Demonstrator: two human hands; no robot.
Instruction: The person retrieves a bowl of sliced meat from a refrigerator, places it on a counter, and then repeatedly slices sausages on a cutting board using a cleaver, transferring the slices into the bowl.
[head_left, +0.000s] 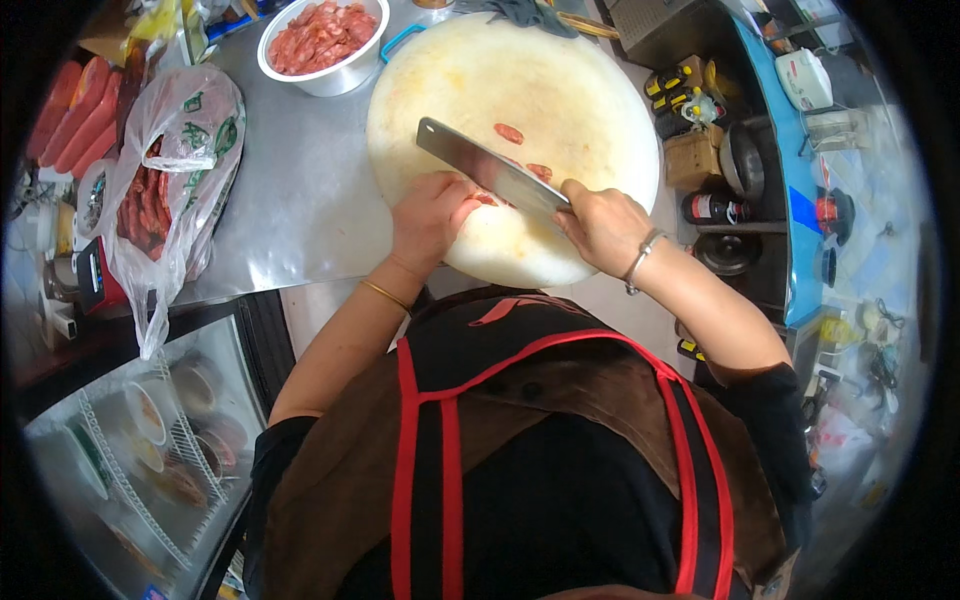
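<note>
My right hand grips a metal cleaver, whose broad blade slants across the round, pale chopping board. At the blade's near side, my left hand holds a piece of reddish sausage against the board, its fingertips close to the blade. The fingers partly hide this piece. Beyond the blade lie a cut sausage slice and another slice; more red bits show along the blade edge.
A white-rimmed metal bowl of sliced sausage stands left of the board on the steel table. Farther left are a clear plastic bag with dark sausages and several red packs. A dark cloth lies at the board's far edge.
</note>
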